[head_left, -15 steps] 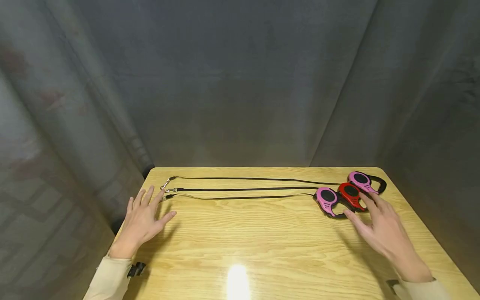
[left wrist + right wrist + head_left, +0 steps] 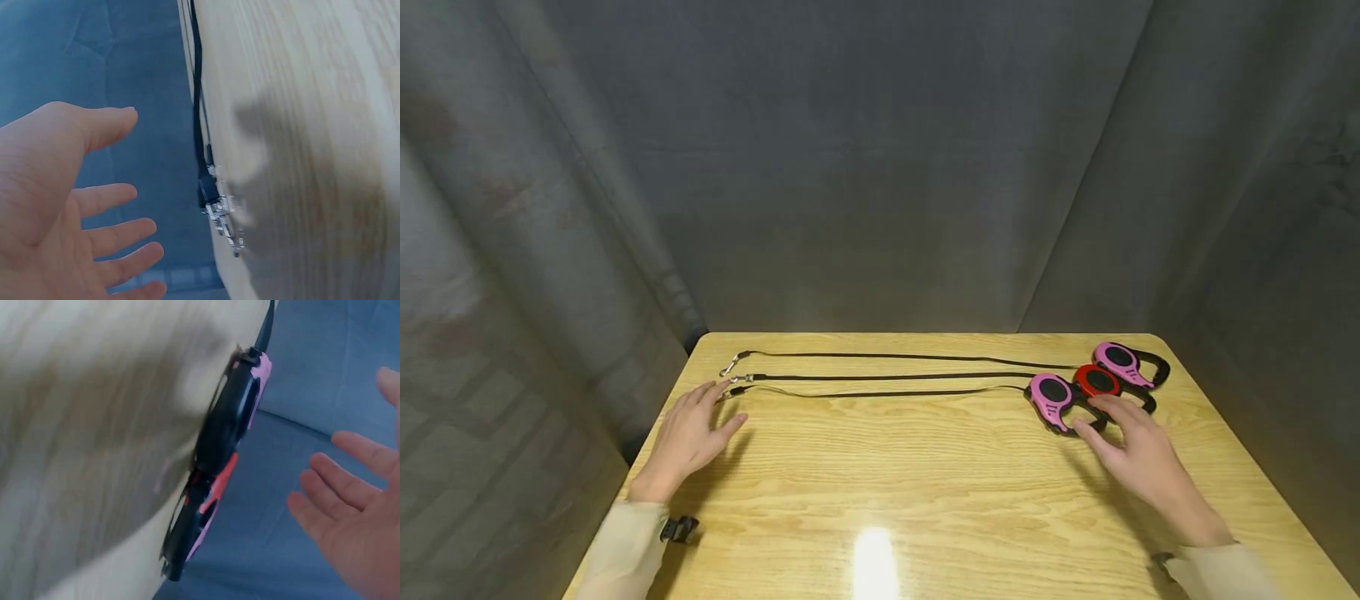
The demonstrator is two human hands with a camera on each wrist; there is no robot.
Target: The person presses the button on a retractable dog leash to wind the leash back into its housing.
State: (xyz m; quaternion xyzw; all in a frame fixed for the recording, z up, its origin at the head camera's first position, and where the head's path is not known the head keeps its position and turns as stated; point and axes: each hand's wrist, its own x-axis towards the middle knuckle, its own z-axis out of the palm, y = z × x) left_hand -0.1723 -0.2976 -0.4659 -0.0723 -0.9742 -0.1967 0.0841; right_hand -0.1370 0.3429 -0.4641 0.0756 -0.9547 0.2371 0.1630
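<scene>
Three retractable dog leashes lie on the wooden table with their handles at the right: a near pink leash (image 2: 1051,390), a red leash (image 2: 1097,380) and a far pink leash (image 2: 1118,358). Their black straps run leftward, roughly side by side, to metal snap hooks (image 2: 222,222) at the table's left. My left hand (image 2: 688,433) hovers by these hooks, fingers extended and holding nothing. Above the table near the leash handles is my right hand (image 2: 1138,458), relaxed, holding nothing. The right wrist view shows a gap between it and the handles.
A wooden table (image 2: 880,467) bears the leashes, with a bright light reflection near its front. Grey curtains (image 2: 865,208) hang behind the table and at both sides. A black band (image 2: 679,529) shows at the left wrist.
My right hand has moved left and slightly nearer, uncovering more of the red leash's handle. The left hand's fingers have drawn closer together and sit a little lower. The leashes lie as before.
</scene>
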